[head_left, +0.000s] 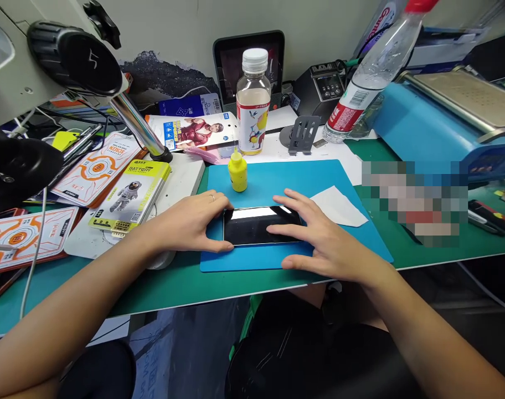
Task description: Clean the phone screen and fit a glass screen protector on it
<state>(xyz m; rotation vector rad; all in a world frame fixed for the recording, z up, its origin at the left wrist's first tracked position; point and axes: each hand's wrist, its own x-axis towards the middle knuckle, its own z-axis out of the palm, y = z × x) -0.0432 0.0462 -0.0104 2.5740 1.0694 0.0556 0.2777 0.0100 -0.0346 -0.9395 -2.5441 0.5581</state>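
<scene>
The phone [252,226] lies on the blue mat [252,261], its right end hidden under the right hand [329,244]; what its dark, glare-streaked screen shows cannot be made out. That hand is spread, one fingertip at the screen; whether its thumb touches the mat is unclear. The left hand [198,224] pinches the phone's left end between thumb and fingers.

Right of the mat, a pixelated patch [418,202] covers something on the table [165,291]. Beyond the mat, the red-capped bottle [354,105] leans, its cap cut off by the top edge, and the juice bottle [253,124] hides part of a tablet [223,66]. Left of the mat, the stand [76,55] runs out of view.

Counted: two hands, one phone, one mat; on the mat's far part, one yellow bottle [238,177]; over its right edge, one white paper [339,208]; beyond it, two drink bottles. Left of it, orange-printed boxes [98,166] show two faces; beside them the yellow packs [132,194] are stacked, too tight to count.
</scene>
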